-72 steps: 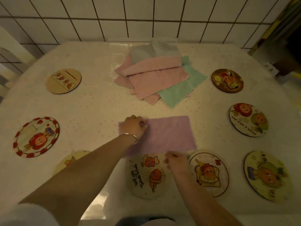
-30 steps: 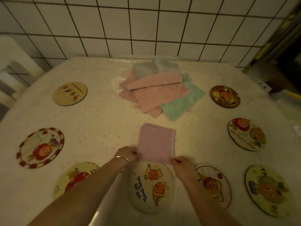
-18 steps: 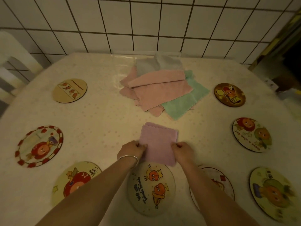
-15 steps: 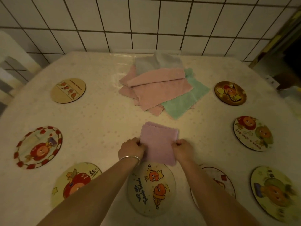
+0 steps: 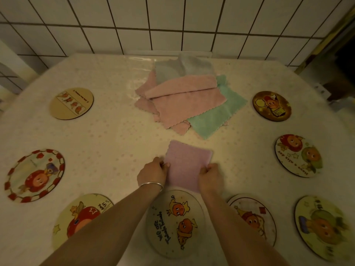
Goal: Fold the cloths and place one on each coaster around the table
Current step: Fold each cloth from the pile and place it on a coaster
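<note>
A view from above looks down at a bench [image 5: 115, 143] covered in a pale dotted cloth, set against a white tiled wall [image 5: 172, 22]. Two bare forearms reach forward from the bottom edge. The left hand [image 5: 152, 172], with a silver bangle [image 5: 151, 184] at the wrist, pinches the left edge of a folded lilac cloth [image 5: 185, 165]. The right hand [image 5: 210, 177] grips its right edge, fingers curled over it. The folded lilac cloth lies on the bench near the person, its near edge reaching the rim of the nearest coaster [image 5: 175, 223], a round one printed with two orange cartoon figures. Eight more round coasters ring the bench at left and right. Farther back, near the wall, sits a loose heap of cloths [image 5: 184, 100] in pink, mint green and grey.
</note>
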